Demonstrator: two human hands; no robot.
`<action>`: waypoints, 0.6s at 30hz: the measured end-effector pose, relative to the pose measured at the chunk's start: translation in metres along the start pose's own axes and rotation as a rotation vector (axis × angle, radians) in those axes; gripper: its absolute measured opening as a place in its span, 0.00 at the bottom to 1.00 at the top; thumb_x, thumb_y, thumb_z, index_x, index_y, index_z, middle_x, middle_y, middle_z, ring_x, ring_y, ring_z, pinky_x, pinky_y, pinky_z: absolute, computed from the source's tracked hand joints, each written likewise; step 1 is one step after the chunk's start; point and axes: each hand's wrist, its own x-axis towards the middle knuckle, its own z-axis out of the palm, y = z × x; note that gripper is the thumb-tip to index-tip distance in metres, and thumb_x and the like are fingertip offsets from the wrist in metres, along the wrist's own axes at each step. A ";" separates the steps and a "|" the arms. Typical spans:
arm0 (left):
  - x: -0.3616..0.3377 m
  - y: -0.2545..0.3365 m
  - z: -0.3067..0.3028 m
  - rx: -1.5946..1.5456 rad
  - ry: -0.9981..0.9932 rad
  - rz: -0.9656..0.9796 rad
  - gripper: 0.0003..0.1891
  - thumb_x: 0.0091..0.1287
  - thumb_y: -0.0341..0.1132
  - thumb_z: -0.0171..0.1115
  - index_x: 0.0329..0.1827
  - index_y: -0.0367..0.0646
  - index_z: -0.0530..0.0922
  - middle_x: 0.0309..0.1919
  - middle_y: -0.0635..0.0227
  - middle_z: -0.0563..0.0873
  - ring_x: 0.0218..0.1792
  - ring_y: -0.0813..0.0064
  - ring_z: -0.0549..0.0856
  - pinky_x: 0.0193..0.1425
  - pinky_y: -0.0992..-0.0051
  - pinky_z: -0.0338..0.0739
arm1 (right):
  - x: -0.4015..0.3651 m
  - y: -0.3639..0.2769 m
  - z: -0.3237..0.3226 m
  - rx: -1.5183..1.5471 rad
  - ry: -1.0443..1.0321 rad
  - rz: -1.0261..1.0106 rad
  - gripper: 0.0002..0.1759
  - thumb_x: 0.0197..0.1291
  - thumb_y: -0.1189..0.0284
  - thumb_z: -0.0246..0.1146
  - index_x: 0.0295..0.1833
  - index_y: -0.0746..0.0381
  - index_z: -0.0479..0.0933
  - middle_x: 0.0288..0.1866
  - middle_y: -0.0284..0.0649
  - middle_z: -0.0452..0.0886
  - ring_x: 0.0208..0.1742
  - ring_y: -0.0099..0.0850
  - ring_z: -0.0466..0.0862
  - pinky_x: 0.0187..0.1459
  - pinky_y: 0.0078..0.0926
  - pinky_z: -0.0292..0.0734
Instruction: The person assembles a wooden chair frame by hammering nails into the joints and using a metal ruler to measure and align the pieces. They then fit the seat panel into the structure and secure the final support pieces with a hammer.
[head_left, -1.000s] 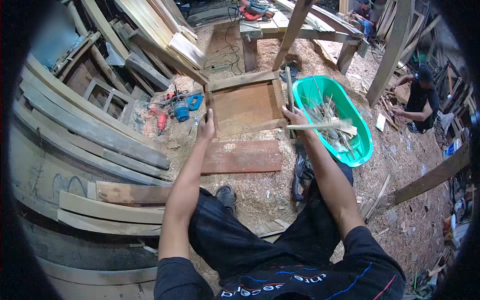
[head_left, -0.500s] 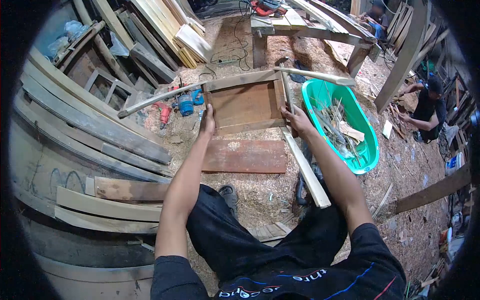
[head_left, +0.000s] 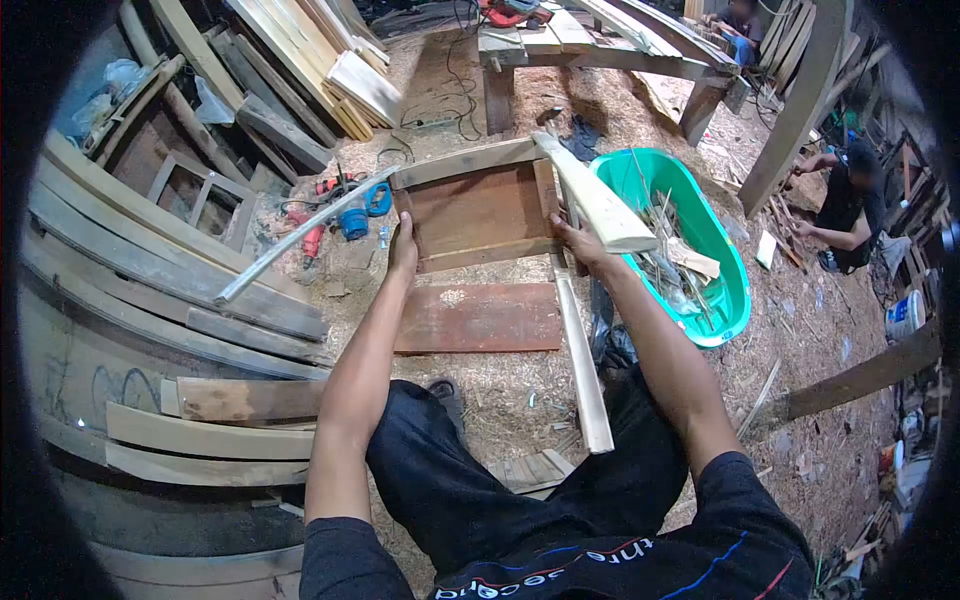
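Note:
Both hands hold a wooden frame with legs (head_left: pixel 520 149), its brown inner panel (head_left: pixel 475 213) facing me. My left hand (head_left: pixel 402 248) is closed on its left edge, and my right hand (head_left: pixel 582 243) grips the right edge beside a leg. A thin leg (head_left: pixel 300 240) reaches out to the left. At the upper right a pale leg (head_left: pixel 597 195) points toward me. Another pale leg (head_left: pixel 583 365) runs down from the lower right corner toward my knees. Just below the frame, a reddish-brown board (head_left: pixel 480 318) lies flat. My fingertips are partly hidden behind the wood.
Right of the frame stands a green tub (head_left: pixel 735 290) of wood scraps. A blue power tool (head_left: pixel 353 222) and a red drill (head_left: pixel 311 243) lie on the shavings at left. Planks (head_left: pixel 240 445) are stacked left. A workbench (head_left: pixel 610 62) stands behind; a person (head_left: pixel 853 205) crouches at right.
The frame has turned in my hands: the upper right leg now swings toward me, and the lower right leg points more steeply down. Both hands keep their hold. The view has shifted slightly.

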 end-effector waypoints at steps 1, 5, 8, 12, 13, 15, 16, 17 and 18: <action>-0.008 0.008 0.003 -0.006 -0.006 -0.027 0.36 0.74 0.62 0.42 0.72 0.41 0.66 0.65 0.64 0.75 0.62 0.68 0.76 0.68 0.68 0.66 | -0.008 -0.011 0.010 0.020 0.044 0.034 0.20 0.66 0.69 0.63 0.60 0.66 0.74 0.45 0.36 0.82 0.43 0.23 0.77 0.46 0.24 0.75; -0.005 0.001 0.000 0.097 0.132 -0.047 0.36 0.74 0.63 0.41 0.70 0.42 0.68 0.61 0.63 0.79 0.60 0.67 0.78 0.64 0.68 0.69 | -0.014 -0.016 0.010 -0.115 -0.015 0.055 0.20 0.68 0.62 0.63 0.57 0.65 0.76 0.39 0.34 0.81 0.40 0.22 0.76 0.45 0.25 0.74; 0.022 -0.019 -0.022 0.057 0.087 -0.072 0.39 0.73 0.64 0.41 0.70 0.35 0.67 0.67 0.56 0.73 0.66 0.61 0.72 0.70 0.66 0.62 | -0.008 0.002 0.011 -0.150 0.008 -0.023 0.22 0.67 0.61 0.63 0.58 0.66 0.75 0.41 0.35 0.82 0.42 0.22 0.76 0.47 0.25 0.74; 0.016 -0.011 -0.022 0.152 0.174 -0.103 0.34 0.74 0.62 0.42 0.67 0.41 0.71 0.58 0.62 0.81 0.56 0.65 0.80 0.62 0.65 0.72 | -0.014 -0.008 0.018 -0.094 -0.007 0.040 0.23 0.68 0.62 0.63 0.61 0.65 0.74 0.45 0.36 0.83 0.45 0.22 0.77 0.49 0.25 0.74; 0.019 -0.015 -0.023 0.135 0.180 -0.086 0.34 0.74 0.62 0.42 0.67 0.42 0.71 0.57 0.62 0.81 0.55 0.65 0.81 0.59 0.65 0.73 | -0.009 0.001 0.016 -0.072 -0.005 0.021 0.23 0.68 0.62 0.63 0.62 0.65 0.74 0.45 0.36 0.83 0.45 0.22 0.77 0.49 0.25 0.74; 0.017 -0.016 -0.024 0.098 0.174 -0.082 0.35 0.73 0.63 0.42 0.67 0.40 0.71 0.60 0.61 0.79 0.57 0.65 0.79 0.61 0.65 0.71 | -0.006 0.007 0.015 -0.045 -0.010 0.027 0.24 0.68 0.63 0.63 0.63 0.65 0.73 0.46 0.36 0.83 0.45 0.22 0.77 0.49 0.24 0.74; 0.010 -0.009 -0.021 0.078 0.164 -0.094 0.36 0.73 0.63 0.42 0.68 0.39 0.70 0.63 0.59 0.77 0.61 0.63 0.76 0.64 0.65 0.68 | -0.009 0.000 0.017 -0.028 -0.007 0.068 0.24 0.68 0.63 0.63 0.64 0.65 0.73 0.47 0.36 0.82 0.46 0.22 0.76 0.50 0.24 0.73; 0.002 -0.001 -0.017 0.058 0.151 -0.106 0.38 0.73 0.63 0.41 0.69 0.37 0.69 0.66 0.57 0.75 0.64 0.62 0.74 0.68 0.65 0.64 | -0.012 -0.006 0.019 -0.012 -0.003 0.110 0.24 0.68 0.63 0.63 0.64 0.65 0.73 0.48 0.36 0.82 0.46 0.22 0.76 0.51 0.24 0.73; -0.009 0.010 -0.012 0.030 0.133 -0.133 0.38 0.73 0.64 0.41 0.69 0.37 0.70 0.65 0.57 0.75 0.64 0.62 0.74 0.68 0.65 0.65 | -0.012 -0.003 0.018 -0.007 -0.014 0.098 0.25 0.67 0.63 0.63 0.64 0.65 0.73 0.48 0.36 0.82 0.47 0.22 0.76 0.51 0.24 0.73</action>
